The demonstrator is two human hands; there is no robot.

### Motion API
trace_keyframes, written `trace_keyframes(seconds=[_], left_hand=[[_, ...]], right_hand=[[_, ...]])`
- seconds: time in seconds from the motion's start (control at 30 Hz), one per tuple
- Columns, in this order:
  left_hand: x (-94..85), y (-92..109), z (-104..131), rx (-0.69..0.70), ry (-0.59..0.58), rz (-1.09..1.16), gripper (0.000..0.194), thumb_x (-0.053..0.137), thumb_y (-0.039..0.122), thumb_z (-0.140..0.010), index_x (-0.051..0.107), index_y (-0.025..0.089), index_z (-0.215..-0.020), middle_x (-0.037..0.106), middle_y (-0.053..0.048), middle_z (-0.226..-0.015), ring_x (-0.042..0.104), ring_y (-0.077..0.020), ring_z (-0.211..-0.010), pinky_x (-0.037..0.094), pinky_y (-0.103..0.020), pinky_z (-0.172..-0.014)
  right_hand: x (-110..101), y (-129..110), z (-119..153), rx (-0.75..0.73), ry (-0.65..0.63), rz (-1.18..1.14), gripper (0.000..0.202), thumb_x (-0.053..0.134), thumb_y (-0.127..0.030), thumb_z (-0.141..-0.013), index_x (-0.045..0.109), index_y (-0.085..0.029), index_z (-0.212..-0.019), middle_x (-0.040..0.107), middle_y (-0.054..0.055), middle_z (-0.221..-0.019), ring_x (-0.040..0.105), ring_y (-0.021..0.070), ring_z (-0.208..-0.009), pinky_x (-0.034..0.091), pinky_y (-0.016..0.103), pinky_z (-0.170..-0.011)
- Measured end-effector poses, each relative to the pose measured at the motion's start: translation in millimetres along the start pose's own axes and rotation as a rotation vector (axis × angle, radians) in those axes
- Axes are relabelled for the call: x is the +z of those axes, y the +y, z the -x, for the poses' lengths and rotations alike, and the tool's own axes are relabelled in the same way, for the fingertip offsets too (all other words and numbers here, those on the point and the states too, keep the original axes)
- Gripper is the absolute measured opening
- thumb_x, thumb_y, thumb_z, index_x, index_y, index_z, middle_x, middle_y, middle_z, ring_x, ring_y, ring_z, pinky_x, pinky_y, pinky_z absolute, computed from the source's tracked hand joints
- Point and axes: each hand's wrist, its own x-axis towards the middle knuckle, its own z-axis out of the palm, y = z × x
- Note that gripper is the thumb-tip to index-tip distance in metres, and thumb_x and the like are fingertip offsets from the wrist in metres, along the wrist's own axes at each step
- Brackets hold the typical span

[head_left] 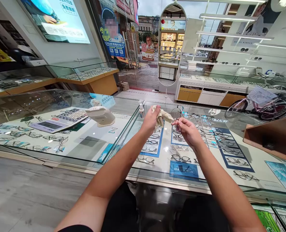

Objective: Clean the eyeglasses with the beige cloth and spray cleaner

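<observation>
My left hand (150, 118) is closed around a crumpled cream cloth (162, 115), held up above the glass counter. My right hand (188, 129) pinches a pair of thin-framed eyeglasses (176, 112) between thumb and fingertips, with one round rim standing up. A corner of the cloth reaches across to the glasses near my right fingertips; whether it touches the lens I cannot tell. Just left of my left hand, a small white spray bottle (142, 111) stands upright on the counter. Beneath both hands, several rows of eyeglasses (180, 158) lie inside the glass display case (157, 169).
To the left on the counter are a large calculator (58, 120) and a white device (100, 115). A brown wooden box-like stand (268, 140) occupies the right end. Beyond are an oval mirror (172, 45), lit shelves and a pink bicycle (261, 104).
</observation>
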Motion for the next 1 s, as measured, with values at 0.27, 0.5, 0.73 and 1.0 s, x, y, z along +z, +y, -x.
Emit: trace_keyframes(seconds=[0.27, 0.5, 0.73, 1.0], left_hand=[[-14.1, 13, -4, 0.278, 0.118, -0.227, 0.048, 0.073, 0.063, -0.092, 0.067, 0.019, -0.073, 0.043, 0.002, -0.064, 0.039, -0.0099, -0.056, 0.034, -0.023, -0.053], [-12.7, 14, -6, -0.003, -0.110, -0.038, 0.039, 0.067, 0.055, -0.091, 0.071, 0.016, -0.090, 0.057, 0.000, -0.069, 0.052, -0.0124, -0.055, 0.041, -0.024, -0.050], [-1.9, 11, 5, -0.240, -0.331, 0.128, 0.034, 0.075, 0.020, -0.081, 0.067, 0.015, -0.113, 0.070, -0.002, -0.085, 0.064, -0.0122, -0.067, 0.051, -0.020, -0.061], [3.3, 6, 10, -0.303, -0.495, 0.155, 0.027, 0.075, 0.031, -0.086, 0.074, 0.011, -0.103, 0.073, -0.008, -0.087, 0.071, -0.0192, -0.076, 0.059, -0.030, -0.073]], right_hand=[[-3, -7, 0, -0.001, 0.046, -0.033, 0.032, 0.086, -0.053, -0.078, 0.068, -0.025, -0.080, 0.076, 0.006, -0.097, 0.048, 0.0168, -0.071, 0.040, 0.034, -0.068], [-8, -8, -3, -0.012, 0.129, -0.060, 0.030, 0.084, -0.050, -0.075, 0.069, -0.026, -0.083, 0.076, 0.006, -0.103, 0.054, 0.0171, -0.074, 0.046, 0.034, -0.070], [-10, -6, -7, -0.080, 0.189, -0.079, 0.031, 0.087, -0.050, -0.073, 0.073, -0.025, -0.084, 0.073, 0.005, -0.104, 0.060, 0.0178, -0.085, 0.046, 0.031, -0.074], [-12, 0, -9, -0.199, 0.220, 0.107, 0.030, 0.081, -0.055, -0.081, 0.076, -0.026, -0.088, 0.072, 0.006, -0.105, 0.062, 0.0246, -0.108, 0.049, 0.037, -0.091]])
